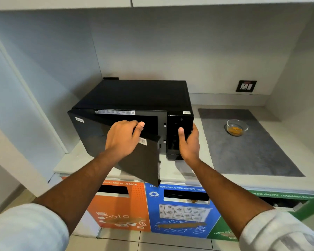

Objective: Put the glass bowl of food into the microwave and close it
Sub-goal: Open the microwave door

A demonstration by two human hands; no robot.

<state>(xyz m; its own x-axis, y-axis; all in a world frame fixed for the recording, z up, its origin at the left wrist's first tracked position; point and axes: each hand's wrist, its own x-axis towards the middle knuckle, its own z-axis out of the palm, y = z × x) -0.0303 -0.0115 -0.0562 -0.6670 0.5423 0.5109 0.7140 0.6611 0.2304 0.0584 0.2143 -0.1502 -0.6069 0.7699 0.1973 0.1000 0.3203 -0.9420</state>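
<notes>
A black microwave [138,96] stands on the white counter, its door [145,160] swung partly open toward me. My left hand [122,137] grips the door's top edge, fingers curled over it. My right hand [188,142] rests on the microwave's right front corner, thumb on the control panel [176,122]. The glass bowl [237,127] with orange-yellow food sits on a grey mat [252,153] to the right of the microwave, apart from both hands. The microwave's inside is dark and mostly hidden.
A wall socket [246,86] sits behind the mat. Below the counter edge [178,175] are orange [120,205], blue [181,211] and green [279,201] waste bins with slots. A wall closes in on the left, cupboards hang overhead.
</notes>
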